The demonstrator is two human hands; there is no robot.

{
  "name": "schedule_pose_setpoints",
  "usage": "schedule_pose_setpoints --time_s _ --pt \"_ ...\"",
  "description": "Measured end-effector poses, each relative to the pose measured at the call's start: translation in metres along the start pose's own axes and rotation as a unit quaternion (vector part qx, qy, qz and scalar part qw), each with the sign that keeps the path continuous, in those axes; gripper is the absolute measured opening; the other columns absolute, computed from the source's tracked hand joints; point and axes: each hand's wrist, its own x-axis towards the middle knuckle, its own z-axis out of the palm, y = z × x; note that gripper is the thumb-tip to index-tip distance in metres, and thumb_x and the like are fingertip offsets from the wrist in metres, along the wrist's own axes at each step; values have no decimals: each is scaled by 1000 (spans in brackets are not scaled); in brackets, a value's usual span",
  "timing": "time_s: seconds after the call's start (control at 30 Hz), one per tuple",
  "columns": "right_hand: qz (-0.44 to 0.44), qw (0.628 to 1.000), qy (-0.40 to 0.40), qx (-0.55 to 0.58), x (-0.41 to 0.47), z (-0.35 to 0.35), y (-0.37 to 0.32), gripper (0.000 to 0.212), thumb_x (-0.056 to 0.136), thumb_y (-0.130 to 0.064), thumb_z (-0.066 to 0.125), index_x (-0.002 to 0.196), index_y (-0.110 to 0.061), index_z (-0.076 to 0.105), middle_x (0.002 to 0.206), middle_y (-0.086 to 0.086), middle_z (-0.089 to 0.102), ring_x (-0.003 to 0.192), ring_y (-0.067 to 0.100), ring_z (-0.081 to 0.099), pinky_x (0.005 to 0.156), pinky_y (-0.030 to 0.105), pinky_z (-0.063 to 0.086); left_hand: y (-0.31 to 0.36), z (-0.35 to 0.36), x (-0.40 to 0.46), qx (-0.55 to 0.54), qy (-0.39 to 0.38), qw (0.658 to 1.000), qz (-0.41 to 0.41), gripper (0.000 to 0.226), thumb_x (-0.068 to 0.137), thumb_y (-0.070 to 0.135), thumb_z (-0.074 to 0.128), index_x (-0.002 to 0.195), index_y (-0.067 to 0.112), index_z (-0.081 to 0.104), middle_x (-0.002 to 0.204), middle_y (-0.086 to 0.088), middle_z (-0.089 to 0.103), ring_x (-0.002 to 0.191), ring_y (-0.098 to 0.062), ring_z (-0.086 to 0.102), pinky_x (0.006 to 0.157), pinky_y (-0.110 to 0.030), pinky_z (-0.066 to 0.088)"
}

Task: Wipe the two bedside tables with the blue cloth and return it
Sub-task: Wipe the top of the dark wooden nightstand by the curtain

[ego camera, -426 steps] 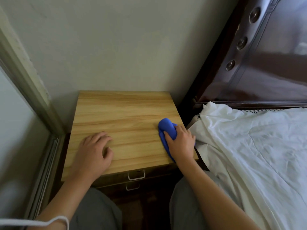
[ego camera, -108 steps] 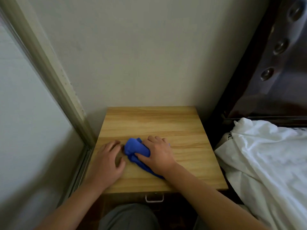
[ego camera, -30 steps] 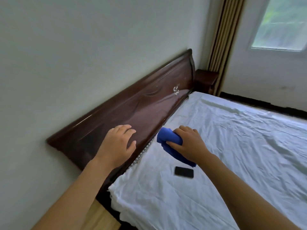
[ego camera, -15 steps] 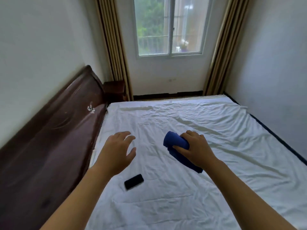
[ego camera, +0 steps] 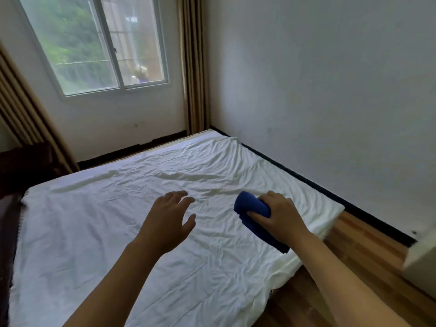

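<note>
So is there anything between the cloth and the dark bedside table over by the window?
Yes. The right hand grips the blue cloth near the foot of the bed. The dark bedside table stands at far left under the curtain, so the whole white-sheeted bed lies between.

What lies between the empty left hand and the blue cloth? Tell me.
Only wrinkled white bedsheet shows between the left hand and the blue cloth held by the right hand, in the head view.
</note>
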Motion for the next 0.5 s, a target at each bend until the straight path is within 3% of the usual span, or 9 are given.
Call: schedule_pose_setpoints --time_s 0.3,0.43,0.5 --pt "116 991 43 -52 -50 -102 135 26 96 -57 54 94 -33 63 91 -14 63 81 7 58 81 37 52 150 47 112 -28 -22 992 125 49 100 49 48 144 28 51 154 4 45 143 -17 37 118 -37 29" --pt "150 983 70 -77 -66 -143 208 30 95 -64 50 100 -37 62 93 -20 59 82 2 56 78 25 44 224 74 162 -46 -31 984 168 49 100 48 48 145 27 50 154 4 45 144 -17 37 118 -38 31" --pt "161 979 89 -82 -69 -163 243 34 94 -65 51 104 -35 64 94 -17 60 83 5 56 80 30 45 258 87 186 -47 -29 981 186 49 100 49 47 144 27 50 154 4 45 144 -17 37 118 -38 31"
